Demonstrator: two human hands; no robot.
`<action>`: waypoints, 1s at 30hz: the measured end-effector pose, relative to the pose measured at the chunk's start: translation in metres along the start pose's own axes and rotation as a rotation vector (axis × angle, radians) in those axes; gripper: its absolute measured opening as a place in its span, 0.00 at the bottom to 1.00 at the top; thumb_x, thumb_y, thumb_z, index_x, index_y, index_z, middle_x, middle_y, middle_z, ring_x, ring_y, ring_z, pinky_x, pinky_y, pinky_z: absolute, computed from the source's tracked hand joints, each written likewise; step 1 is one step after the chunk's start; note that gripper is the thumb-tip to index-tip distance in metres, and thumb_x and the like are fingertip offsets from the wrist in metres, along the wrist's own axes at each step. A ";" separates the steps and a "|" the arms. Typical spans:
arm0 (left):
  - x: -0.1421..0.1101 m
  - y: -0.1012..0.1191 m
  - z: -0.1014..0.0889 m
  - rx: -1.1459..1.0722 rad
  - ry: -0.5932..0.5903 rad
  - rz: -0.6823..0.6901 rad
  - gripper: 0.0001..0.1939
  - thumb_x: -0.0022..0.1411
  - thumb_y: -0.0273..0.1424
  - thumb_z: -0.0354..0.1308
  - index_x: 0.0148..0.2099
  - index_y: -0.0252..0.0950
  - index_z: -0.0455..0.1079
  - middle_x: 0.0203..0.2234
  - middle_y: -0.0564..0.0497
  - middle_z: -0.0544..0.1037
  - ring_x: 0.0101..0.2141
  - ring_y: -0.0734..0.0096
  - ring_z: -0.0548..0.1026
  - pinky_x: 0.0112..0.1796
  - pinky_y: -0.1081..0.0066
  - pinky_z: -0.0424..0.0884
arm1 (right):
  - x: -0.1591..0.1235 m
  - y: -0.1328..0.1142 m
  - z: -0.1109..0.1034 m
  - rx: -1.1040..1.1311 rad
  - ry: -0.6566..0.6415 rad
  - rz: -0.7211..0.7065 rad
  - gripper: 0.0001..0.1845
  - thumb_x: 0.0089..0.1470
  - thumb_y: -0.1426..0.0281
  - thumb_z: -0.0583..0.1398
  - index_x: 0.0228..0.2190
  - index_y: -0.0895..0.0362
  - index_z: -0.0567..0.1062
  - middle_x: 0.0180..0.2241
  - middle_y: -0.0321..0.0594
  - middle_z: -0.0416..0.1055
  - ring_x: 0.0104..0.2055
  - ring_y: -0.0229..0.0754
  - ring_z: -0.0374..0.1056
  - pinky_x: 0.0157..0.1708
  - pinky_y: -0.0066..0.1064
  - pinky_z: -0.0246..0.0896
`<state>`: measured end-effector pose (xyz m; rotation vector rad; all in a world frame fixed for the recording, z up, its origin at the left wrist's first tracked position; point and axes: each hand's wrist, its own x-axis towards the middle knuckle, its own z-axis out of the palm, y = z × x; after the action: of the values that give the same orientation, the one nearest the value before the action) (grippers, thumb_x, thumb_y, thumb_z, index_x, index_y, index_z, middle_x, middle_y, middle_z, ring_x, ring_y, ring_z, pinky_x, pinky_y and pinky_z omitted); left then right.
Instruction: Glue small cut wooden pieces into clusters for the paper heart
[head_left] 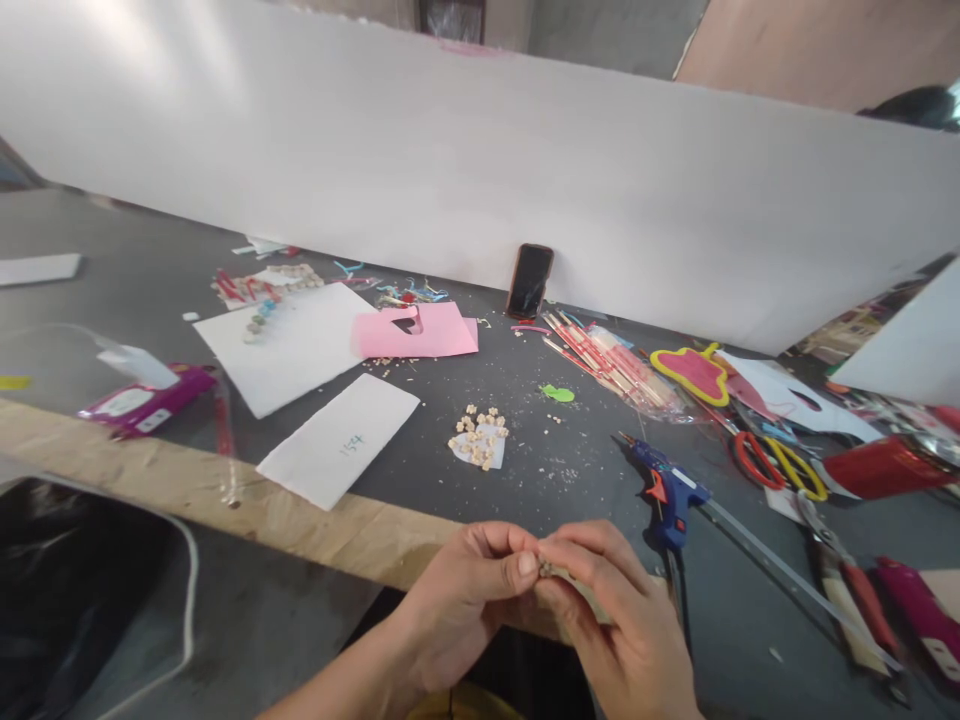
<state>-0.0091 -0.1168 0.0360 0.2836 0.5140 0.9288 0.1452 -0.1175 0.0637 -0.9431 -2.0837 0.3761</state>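
My left hand [481,590] and my right hand [611,610] meet at the table's front edge, fingertips pinched together. Between them is a small pale knobbly piece [545,568], mostly hidden by the fingers; its exact kind is unclear. Both hands are closed on it. A little beyond them, a heap of similar small beige knobbly pieces [474,437] lies on and around a white paper scrap [493,446]. To the right of my right hand, a blue glue gun [670,490] lies on its side, a long clear glue stick [795,580] extending from its back.
A folded white paper [341,440], pink sheet [442,333] and purple wipes pack [154,400] lie left. A phone [530,280] leans on the white partition [480,170]. Wrapped sticks [611,360], scissors [757,460], pliers [832,540] and a red can [885,467] crowd the right.
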 end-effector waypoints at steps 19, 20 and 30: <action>-0.002 -0.003 0.000 -0.027 -0.022 0.003 0.12 0.44 0.31 0.73 0.28 0.30 0.75 0.23 0.48 0.78 0.26 0.71 0.74 0.35 0.67 0.69 | -0.002 -0.003 0.000 0.058 0.031 0.087 0.10 0.56 0.74 0.58 0.40 0.52 0.73 0.36 0.36 0.72 0.35 0.34 0.71 0.34 0.20 0.68; -0.002 -0.003 0.000 -0.028 -0.020 0.000 0.12 0.44 0.30 0.73 0.29 0.30 0.76 0.23 0.49 0.78 0.26 0.71 0.74 0.35 0.67 0.69 | -0.002 -0.003 0.000 0.062 0.035 0.097 0.10 0.56 0.74 0.58 0.40 0.51 0.73 0.36 0.35 0.72 0.35 0.33 0.71 0.35 0.20 0.68; -0.005 0.000 0.002 0.007 -0.035 -0.034 0.12 0.45 0.30 0.72 0.31 0.28 0.78 0.24 0.48 0.78 0.26 0.74 0.74 0.36 0.70 0.70 | -0.006 -0.003 0.000 0.127 -0.012 0.149 0.14 0.56 0.75 0.58 0.44 0.49 0.74 0.38 0.36 0.71 0.36 0.35 0.72 0.32 0.20 0.68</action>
<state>-0.0104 -0.1213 0.0396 0.2964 0.4890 0.8879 0.1463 -0.1243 0.0621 -1.0247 -1.9803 0.5863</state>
